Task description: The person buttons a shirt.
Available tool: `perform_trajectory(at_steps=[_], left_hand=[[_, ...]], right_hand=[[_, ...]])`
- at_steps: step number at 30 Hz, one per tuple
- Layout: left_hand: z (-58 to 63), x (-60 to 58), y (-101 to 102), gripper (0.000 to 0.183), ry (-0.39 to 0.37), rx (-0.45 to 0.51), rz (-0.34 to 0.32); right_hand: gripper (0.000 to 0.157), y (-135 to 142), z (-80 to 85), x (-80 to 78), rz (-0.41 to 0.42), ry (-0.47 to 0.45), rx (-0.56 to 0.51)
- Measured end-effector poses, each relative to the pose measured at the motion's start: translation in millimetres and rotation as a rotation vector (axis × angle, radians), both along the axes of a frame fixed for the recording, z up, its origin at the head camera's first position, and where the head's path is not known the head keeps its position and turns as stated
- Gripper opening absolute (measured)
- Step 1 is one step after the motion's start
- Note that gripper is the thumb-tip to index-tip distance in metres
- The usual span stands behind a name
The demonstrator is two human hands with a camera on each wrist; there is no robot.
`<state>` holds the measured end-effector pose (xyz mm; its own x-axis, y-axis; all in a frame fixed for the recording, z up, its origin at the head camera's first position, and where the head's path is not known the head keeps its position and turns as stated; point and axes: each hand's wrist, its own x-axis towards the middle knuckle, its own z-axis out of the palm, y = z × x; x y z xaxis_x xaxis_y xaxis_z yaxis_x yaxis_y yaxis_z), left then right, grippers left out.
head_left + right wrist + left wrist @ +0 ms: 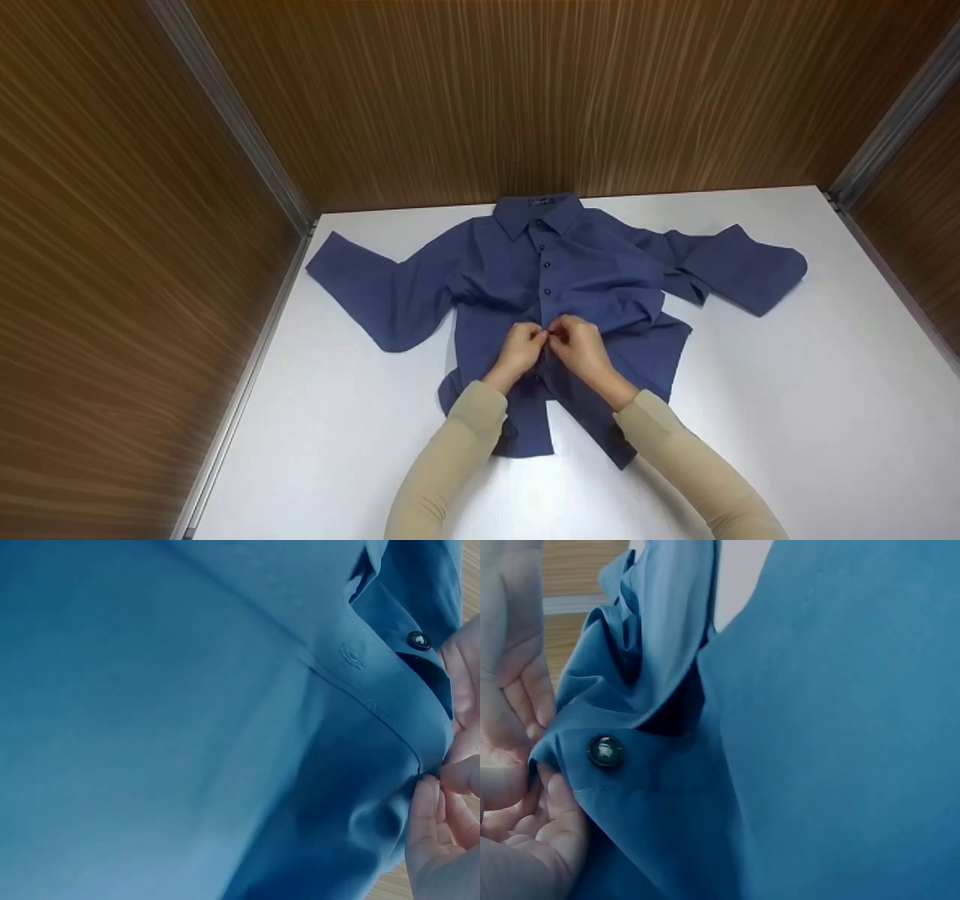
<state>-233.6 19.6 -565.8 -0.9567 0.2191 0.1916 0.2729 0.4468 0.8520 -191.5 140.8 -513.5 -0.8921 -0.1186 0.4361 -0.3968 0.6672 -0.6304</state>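
Note:
A dark blue button-up shirt [495, 262] lies face up, its collar [538, 214] at the far side and its sleeves spread to both sides. Midway down the front placket, my left hand [520, 347] and right hand [581, 349] meet fingertip to fingertip, each pinching the cloth. In the left wrist view a dark button [605, 751] sits on the placket just beside the pinching fingers. The right wrist view shows a stitched buttonhole [351, 656] on the overlapping edge, with another button [418, 640] behind it. Whatever lies between the fingertips is hidden.
The shirt lies on a white table [315, 435]. A wood-grain panel [480, 97] rises along the back edge, and another side panel [135, 262] stands on the left with metal framing. Below the hands, the shirt's two front hems fall apart.

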Motion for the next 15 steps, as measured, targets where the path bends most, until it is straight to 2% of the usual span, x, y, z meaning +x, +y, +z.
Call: perform_trajectory(at_steps=[2,3,5,8,10,15], left_hand=[[33.0,18.0,1,0.031,-0.026,-0.037,0.022],[42.9,24.2,1,0.029,-0.006,-0.047,0.029],[55.0,31.5,2,0.028,0.023,-0.092,0.037],[59.1,33.5,2,0.027,0.007,-0.166,0.048],[56.4,31.7,3,0.028,-0.006,-0.214,0.056],[57.3,32.3,2,0.029,-0.015,-0.251,0.062]], right_hand=[[0.007,0,0.6,0.1,0.001,-0.003,-0.001],[0.008,0,0.4,-0.1,0.002,-0.002,0.001],[0.007,1,0.1,-0.2,0.008,0.005,0.006],[0.007,1,-0.9,-0.1,0.022,0.025,0.011],[0.007,1,-1.6,0.0,0.029,0.035,0.013],[0.007,0,-2.0,0.4,0.031,0.032,0.011]])
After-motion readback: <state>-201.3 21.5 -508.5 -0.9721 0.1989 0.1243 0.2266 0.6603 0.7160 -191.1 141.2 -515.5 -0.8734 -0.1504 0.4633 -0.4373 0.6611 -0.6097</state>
